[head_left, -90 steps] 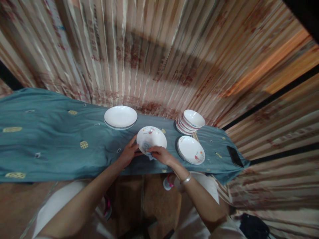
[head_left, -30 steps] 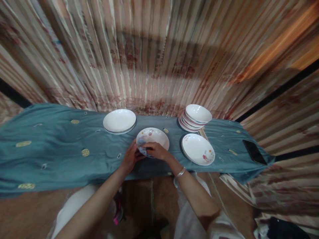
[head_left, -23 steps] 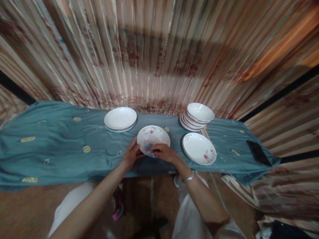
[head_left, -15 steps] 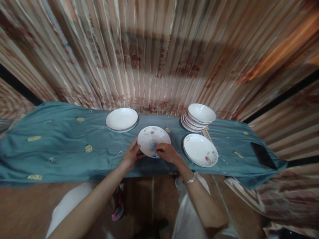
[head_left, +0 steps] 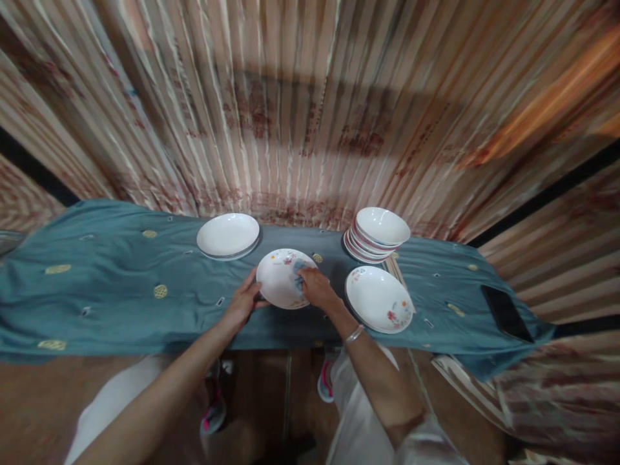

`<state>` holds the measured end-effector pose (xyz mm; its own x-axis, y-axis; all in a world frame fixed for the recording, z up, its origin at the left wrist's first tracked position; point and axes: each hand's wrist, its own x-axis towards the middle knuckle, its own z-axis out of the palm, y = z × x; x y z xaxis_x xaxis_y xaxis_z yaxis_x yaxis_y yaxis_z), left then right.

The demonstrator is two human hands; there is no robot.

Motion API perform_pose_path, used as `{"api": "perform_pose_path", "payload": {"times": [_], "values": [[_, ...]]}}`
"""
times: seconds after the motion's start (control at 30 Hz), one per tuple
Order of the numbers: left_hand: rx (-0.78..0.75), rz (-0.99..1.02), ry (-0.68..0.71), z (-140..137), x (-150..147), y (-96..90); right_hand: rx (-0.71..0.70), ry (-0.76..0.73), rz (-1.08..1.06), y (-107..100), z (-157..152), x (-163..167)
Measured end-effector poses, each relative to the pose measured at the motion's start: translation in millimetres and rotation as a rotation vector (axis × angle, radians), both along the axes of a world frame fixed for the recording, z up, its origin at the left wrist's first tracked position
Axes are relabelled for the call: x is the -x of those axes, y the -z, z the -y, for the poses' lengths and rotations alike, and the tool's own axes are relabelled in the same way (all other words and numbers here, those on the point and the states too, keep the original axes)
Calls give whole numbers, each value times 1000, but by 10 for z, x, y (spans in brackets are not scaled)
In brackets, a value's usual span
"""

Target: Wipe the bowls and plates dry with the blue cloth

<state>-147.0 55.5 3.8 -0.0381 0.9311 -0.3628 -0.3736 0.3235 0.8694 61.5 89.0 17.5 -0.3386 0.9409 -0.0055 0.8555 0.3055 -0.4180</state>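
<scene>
A white plate [head_left: 276, 281] with a floral rim is tilted slightly above the cloth in front of me. My left hand [head_left: 242, 302] grips its left edge, thumb on top and fingers beneath. In my right hand [head_left: 316, 286] is a bunched blue-grey cloth [head_left: 299, 272], pressed against the right part of the plate's inner face. Part of the cloth is hidden under my fingers. Close to my right wrist lies a small stack of flowered plates [head_left: 375, 297].
Behind on the left sits a stack of white plates [head_left: 227, 234]. Stacked bowls [head_left: 380, 227] stand at the back right. A dark phone [head_left: 506, 312] lies near the right end of the teal tablecloth [head_left: 116, 290]. A pleated curtain [head_left: 290, 129] hangs behind the table.
My right hand has slid the cloth up from the plate's lower middle to its upper right area. The left hand still holds the rim. The whole view has shifted slightly.
</scene>
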Motion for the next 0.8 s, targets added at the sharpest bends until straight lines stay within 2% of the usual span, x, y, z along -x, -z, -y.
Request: {"api": "perform_pose_path", "payload": {"times": [0.2, 0.37, 0.6, 0.8], "values": [[51, -49, -30, -2, -86, -137, -7, -47, -39, 96, -191, 163], [78, -19, -50, 13, -90, -79, -7, -129, -85, 141, -266, 335], [32, -8, -52, 49, -107, 30, -55, -331, -175, 147, -154, 534], [67, 29, -60, 50, -117, 9, 7, -381, -276, 131, 4, 536]]}}
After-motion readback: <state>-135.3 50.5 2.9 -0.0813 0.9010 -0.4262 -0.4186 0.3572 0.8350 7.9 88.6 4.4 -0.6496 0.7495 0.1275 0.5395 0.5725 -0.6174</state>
